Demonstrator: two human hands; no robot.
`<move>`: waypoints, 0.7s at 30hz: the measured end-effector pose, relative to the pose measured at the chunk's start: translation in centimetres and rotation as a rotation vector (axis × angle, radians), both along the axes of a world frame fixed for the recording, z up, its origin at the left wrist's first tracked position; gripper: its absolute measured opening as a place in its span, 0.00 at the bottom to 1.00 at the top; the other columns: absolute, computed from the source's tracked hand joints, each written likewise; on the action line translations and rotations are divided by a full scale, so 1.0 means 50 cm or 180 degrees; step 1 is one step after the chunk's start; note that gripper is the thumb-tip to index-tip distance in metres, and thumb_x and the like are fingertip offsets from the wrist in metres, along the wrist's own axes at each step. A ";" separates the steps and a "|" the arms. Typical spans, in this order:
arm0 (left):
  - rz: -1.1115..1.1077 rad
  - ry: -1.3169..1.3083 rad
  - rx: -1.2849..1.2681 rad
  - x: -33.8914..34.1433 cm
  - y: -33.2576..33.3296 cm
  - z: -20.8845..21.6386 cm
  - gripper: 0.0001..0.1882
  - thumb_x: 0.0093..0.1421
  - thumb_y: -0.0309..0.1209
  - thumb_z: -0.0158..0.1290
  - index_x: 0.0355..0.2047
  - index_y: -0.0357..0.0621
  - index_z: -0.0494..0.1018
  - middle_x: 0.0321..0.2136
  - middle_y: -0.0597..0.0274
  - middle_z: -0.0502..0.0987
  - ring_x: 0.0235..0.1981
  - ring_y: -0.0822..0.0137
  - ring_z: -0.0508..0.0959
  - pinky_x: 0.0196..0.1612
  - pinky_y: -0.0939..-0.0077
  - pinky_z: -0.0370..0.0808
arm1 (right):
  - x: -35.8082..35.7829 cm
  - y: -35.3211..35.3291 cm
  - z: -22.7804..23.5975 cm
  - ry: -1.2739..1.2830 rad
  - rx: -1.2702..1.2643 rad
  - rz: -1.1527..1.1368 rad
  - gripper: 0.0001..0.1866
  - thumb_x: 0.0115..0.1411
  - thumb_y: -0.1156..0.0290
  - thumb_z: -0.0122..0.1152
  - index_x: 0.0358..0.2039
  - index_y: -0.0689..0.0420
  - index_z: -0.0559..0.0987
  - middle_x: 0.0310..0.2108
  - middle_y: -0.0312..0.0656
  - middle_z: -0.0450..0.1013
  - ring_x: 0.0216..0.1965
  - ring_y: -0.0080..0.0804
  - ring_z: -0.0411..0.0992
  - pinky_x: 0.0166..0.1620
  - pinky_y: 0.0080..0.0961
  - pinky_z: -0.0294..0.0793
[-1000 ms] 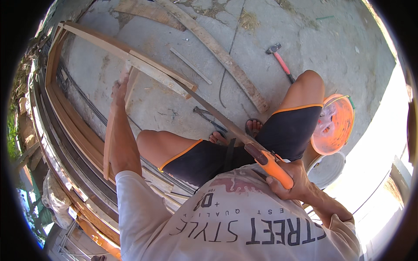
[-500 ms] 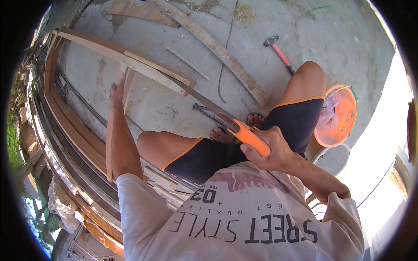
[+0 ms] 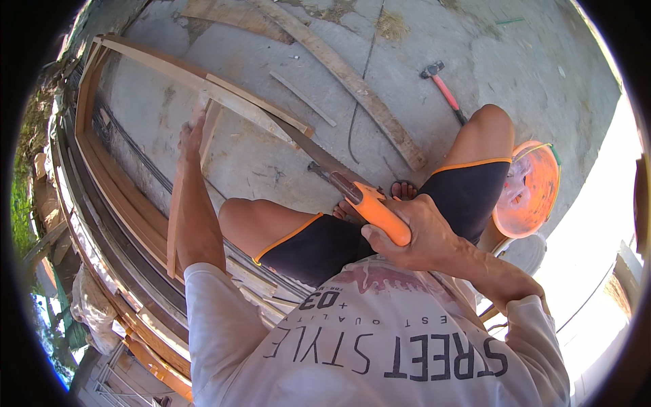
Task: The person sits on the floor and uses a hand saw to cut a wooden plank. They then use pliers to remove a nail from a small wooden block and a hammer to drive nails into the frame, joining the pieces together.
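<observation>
My right hand (image 3: 420, 234) is wrapped round the orange handle of a handsaw (image 3: 381, 216). The saw's blade slants up and left, reaching the end of a pale wooden board (image 3: 254, 117) on a long wooden frame (image 3: 149, 62). My left hand (image 3: 192, 136) is on the frame's crosspiece (image 3: 211, 129), left of the blade. Its fingers look closed round the wood, though they are slightly blurred and partly hidden. Behind the saw handle lies a dark tool (image 3: 319, 169), too covered to name.
A hammer (image 3: 444, 91) with a red handle lies beyond my right knee. An orange bucket (image 3: 525, 193) holding clear plastic stands at the right. Long planks (image 3: 339, 78) and a thin strip (image 3: 302, 98) lie on the concrete (image 3: 502, 41). More timber is stacked along the left.
The saw has slid forward, up and left toward the board's end, with my right hand still on its handle. My left hand stays on the crosspiece. The whole view has shifted slightly.
</observation>
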State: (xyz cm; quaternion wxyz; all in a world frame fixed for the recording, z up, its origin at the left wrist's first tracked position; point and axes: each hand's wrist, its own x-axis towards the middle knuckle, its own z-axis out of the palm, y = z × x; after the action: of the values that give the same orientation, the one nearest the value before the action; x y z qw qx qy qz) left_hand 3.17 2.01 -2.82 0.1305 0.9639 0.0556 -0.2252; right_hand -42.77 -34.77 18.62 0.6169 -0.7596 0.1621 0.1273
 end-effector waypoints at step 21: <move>0.0075 -0.0151 -0.0088 0.019 0.082 -0.011 0.60 0.56 0.79 0.50 0.75 0.46 0.61 0.72 0.39 0.63 0.74 0.32 0.57 0.74 0.38 0.55 | -0.208 -0.047 0.084 0.0286 -0.0098 0.0184 0.14 0.60 0.64 0.67 0.38 0.63 0.82 0.28 0.49 0.79 0.23 0.46 0.79 0.33 0.34 0.80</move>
State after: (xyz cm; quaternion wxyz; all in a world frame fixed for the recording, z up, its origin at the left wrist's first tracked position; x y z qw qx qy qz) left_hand 4.10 6.14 -3.39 0.1477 0.9664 0.0608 -0.2015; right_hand -53.20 -37.14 22.83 0.5933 -0.7669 0.1695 0.1765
